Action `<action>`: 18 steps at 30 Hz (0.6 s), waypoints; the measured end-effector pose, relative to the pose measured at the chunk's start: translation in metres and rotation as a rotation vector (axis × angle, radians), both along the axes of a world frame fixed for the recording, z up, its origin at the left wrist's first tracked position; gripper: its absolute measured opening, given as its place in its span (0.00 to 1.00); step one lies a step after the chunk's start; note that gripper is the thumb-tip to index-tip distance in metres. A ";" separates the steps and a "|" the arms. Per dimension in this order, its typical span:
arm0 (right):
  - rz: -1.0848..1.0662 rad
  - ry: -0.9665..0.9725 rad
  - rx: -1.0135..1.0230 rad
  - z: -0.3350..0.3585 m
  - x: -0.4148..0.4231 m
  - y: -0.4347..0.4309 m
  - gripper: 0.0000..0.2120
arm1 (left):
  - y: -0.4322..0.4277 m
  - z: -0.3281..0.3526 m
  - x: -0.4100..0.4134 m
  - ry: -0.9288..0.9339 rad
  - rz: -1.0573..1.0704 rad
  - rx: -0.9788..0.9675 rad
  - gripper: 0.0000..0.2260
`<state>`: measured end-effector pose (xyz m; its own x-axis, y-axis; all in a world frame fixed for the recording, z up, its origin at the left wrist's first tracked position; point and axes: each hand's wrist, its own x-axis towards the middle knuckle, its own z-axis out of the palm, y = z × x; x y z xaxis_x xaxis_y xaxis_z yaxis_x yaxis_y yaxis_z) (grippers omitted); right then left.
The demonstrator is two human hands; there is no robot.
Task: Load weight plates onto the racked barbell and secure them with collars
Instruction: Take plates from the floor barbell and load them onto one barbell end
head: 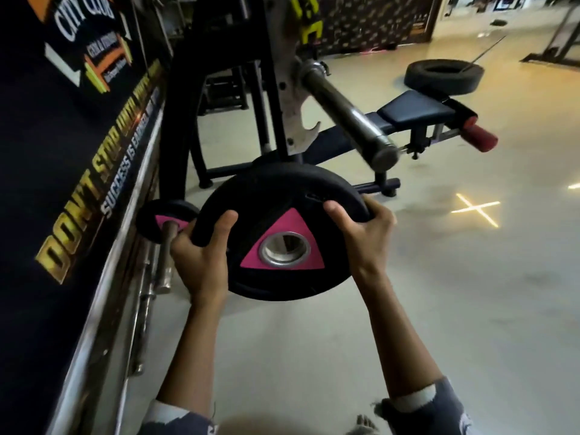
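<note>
We hold the weight plate (276, 215) in both hands, low in front of us, below the bare sleeve of the racked barbell (342, 108) and apart from it. Our left hand (201, 262) wraps the near-left rim with the thumb laid on the face. Our right hand (361, 237) curls over the opposite rim.

The plate is a thick disc in matte black rubber, with a pink triangular inlay around a steel-lined bore. We judge it dense and fairly heavy but not fragile. The rubber should give good purchase, so taking it by opposite edges suits it. The sleeve is smooth, worn steel, and we expect the bore to slide on easily once square to it.

A ring near the rack may be a collar, though blur leaves us unsure. A smaller plate (163, 211) of the same kind sits on a steel peg (168, 246) just beside our left hand.
</note>
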<state>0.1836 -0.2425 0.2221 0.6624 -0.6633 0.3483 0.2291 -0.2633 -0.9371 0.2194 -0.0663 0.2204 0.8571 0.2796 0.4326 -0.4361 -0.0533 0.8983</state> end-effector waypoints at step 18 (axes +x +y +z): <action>0.065 -0.084 -0.023 0.038 0.079 -0.190 0.16 | -0.185 0.040 0.061 -0.086 -0.062 0.008 0.18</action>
